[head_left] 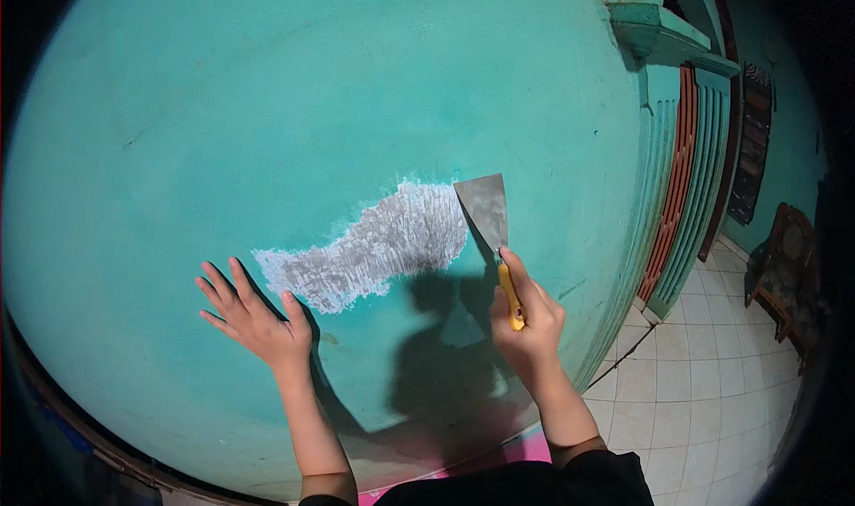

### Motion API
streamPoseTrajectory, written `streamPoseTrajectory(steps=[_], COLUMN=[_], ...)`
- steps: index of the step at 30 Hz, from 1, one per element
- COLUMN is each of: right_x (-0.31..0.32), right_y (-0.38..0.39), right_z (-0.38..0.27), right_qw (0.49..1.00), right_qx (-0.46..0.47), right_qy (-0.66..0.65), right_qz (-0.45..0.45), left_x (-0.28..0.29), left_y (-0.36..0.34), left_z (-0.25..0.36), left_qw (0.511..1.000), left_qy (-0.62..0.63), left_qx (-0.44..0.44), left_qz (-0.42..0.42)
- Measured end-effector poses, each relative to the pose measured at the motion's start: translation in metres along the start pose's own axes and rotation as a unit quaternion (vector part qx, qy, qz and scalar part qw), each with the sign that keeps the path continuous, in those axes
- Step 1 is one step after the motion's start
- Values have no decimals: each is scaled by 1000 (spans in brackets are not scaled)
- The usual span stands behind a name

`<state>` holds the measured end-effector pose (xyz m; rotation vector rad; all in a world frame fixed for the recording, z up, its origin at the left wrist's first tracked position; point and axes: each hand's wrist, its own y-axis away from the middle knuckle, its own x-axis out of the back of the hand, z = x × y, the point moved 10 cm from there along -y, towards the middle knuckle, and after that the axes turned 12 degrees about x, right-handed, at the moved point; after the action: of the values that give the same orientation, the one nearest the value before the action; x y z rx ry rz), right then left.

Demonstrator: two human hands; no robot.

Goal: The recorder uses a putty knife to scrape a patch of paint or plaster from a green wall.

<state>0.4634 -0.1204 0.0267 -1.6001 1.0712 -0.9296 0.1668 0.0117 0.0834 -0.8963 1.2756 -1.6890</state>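
In front of me a green painted wall (294, 105) carries a long scraped patch (383, 240), grey and white with ragged edges. My right hand (532, 321) is wrapped round the yellow handle of a scraper (486, 208). The scraper's broad metal blade points upward, its left corner beside the upper right end of the patch. Whether the blade edge touches the wall, I cannot tell. My left hand (258, 319) is at the lower left end of the patch, fingers spread, palm toward the wall, holding nothing.
To the right, a fluted green column (661, 194) with an orange-brown stripe juts out. Beyond it are a pale tiled floor (690, 355) and a dark wooden chair (784, 265). A pink surface (499, 455) lies below my arms. My shadow falls on the wall between my hands.
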Motion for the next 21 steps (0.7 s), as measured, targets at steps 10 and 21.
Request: streamPoseTrajectory(steps=[10, 21], right_x=[-5, -5], right_y=[-12, -10], right_z=[2, 3], right_qw=[1000, 1000], right_qx=[5, 25], right_qy=[-18, 10], right_qz=[-18, -17], left_x=[-9, -16], left_y=[4, 6], left_z=[-3, -3], left_qw=[1000, 1000], left_qy=[-14, -15], left_qx=[-3, -7], left_qz=[-1, 4])
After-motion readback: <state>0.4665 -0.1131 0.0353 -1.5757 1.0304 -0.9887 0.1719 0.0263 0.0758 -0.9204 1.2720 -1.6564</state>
